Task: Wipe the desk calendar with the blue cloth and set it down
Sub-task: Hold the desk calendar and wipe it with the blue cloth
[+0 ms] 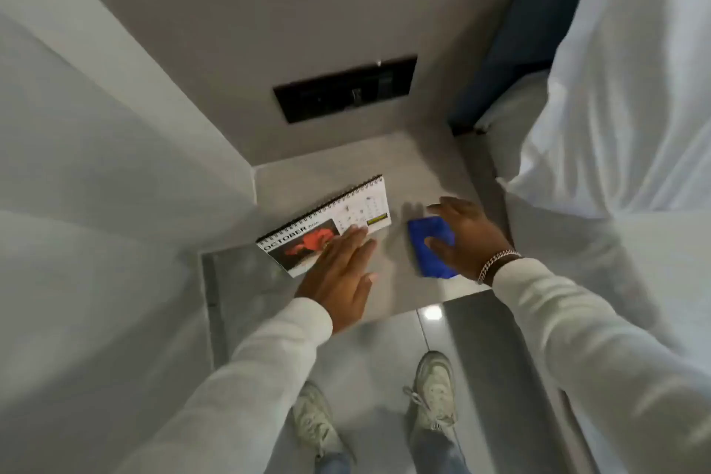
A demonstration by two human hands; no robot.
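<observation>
A spiral-bound desk calendar [327, 221], open at October with a red flower picture, stands on the left of a small grey bedside table [404, 165]. My left hand [338, 273] reaches in flat, fingers spread, its fingertips over the calendar's lower right edge. A folded blue cloth [425, 239] lies on the table to the calendar's right. My right hand [465, 235] arches over the cloth, thumb on its top and fingers at its far side. Whether the cloth is gripped or lifted I cannot tell.
A black switch panel [346, 88] sits in the grey wall behind the table. A bed with white bedding [615, 88] and a dark blue headboard [511, 31] borders the table's right side. A white wall closes the left. My shoes [433, 389] stand on glossy floor tiles.
</observation>
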